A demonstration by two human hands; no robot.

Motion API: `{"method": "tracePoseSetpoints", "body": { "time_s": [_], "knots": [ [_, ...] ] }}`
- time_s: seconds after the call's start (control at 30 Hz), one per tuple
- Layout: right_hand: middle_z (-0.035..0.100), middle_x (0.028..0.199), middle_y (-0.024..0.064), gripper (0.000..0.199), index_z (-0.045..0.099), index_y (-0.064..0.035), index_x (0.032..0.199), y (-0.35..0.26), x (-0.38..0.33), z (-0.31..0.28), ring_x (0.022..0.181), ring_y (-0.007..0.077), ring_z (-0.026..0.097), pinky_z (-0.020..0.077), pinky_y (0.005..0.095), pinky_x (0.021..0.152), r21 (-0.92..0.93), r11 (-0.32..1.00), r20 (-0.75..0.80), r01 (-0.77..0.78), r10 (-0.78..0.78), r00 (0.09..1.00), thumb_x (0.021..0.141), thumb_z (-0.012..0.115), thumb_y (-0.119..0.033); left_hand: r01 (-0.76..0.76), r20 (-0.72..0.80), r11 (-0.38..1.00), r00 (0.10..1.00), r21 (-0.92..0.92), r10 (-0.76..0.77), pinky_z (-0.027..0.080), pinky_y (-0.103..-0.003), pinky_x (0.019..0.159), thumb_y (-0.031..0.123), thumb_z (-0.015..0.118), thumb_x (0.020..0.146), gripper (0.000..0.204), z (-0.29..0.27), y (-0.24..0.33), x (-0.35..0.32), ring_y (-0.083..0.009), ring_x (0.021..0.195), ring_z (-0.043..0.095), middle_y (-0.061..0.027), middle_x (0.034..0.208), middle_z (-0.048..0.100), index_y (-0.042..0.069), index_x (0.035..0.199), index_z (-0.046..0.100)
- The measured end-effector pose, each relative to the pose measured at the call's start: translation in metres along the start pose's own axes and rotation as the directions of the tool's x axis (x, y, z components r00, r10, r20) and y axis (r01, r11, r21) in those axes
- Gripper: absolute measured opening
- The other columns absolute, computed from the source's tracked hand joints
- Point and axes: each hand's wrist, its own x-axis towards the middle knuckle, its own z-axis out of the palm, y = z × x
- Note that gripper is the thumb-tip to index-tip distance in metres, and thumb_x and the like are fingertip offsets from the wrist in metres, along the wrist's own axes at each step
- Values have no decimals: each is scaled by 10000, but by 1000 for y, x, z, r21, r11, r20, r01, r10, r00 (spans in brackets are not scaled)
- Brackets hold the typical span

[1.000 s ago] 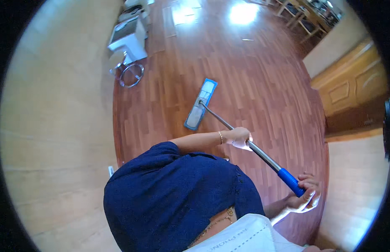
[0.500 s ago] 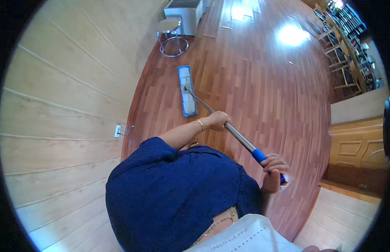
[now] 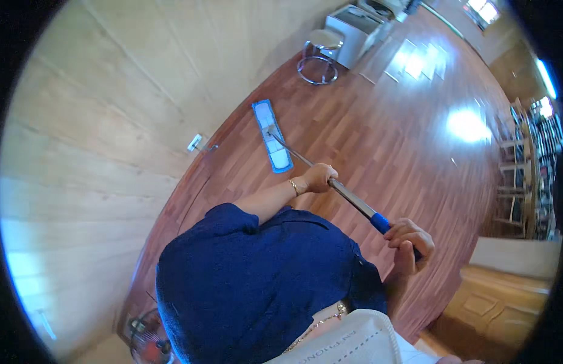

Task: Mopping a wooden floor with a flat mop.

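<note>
A flat mop (image 3: pixel 281 159) with a blue-edged white head lies on the wood-patterned floor (image 3: pixel 354 127), ahead and a little left. Its metal pole slants from the head toward my lower right. My left hand (image 3: pixel 319 178) is closed round the bare metal part of the pole, a bracelet on its wrist. Farther up, my right hand (image 3: pixel 410 240) wraps the blue grip at the pole's upper end. Both hands stay apart from each other, with a stretch of pole showing between them.
A pale plank wall (image 3: pixel 129 109) runs along the left, with a white socket (image 3: pixel 195 142) low on it. A round stool (image 3: pixel 325 40) stands by a white cabinet (image 3: pixel 348 37) ahead. Chairs (image 3: pixel 511 170) line the right, beyond a wooden door (image 3: pixel 488 306). A fan (image 3: pixel 151 343) sits behind at lower left.
My view has swung to the left, so the stool, cabinet and chairs sit farther right and the fan shows. The mop head is tilted more, nearer the wall. Both hands keep their hold.
</note>
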Motion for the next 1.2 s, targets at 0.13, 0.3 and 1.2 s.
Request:
{"method": "tracePoseSetpoints", "body": {
  "time_s": [0.13, 0.3, 1.2],
  "knots": [
    [584, 587, 106, 314, 601, -10, 678, -11, 12, -12, 570, 219, 604, 512, 373, 668, 87, 994, 155, 61, -74, 985, 886, 573, -244, 109, -114, 994, 987, -28, -111, 449, -503, 625, 142, 610, 636, 113, 1, 30, -35, -391, 694, 578, -171, 657, 573, 72, 589, 534],
    [599, 577, 112, 301, 609, -10, 655, -14, 15, -26, 564, 241, 627, 524, 388, 650, 219, 975, 226, 43, -94, 970, 846, 613, -243, 184, -224, 983, 957, -16, -183, 434, -499, 586, 167, 633, 683, 164, 2, 63, -70, -399, 649, 564, -180, 621, 553, 69, 588, 542],
    [656, 697, 132, 244, 685, 7, 755, -4, 54, -14, 650, 279, 638, 509, 425, 728, 597, 763, 506, -248, -118, 855, 768, 706, -235, 326, -301, 941, 910, 93, -285, 420, -492, 543, 447, 620, 846, 463, 3, 62, -100, -390, 603, 577, -180, 592, 557, 88, 567, 530]
  ]
}}
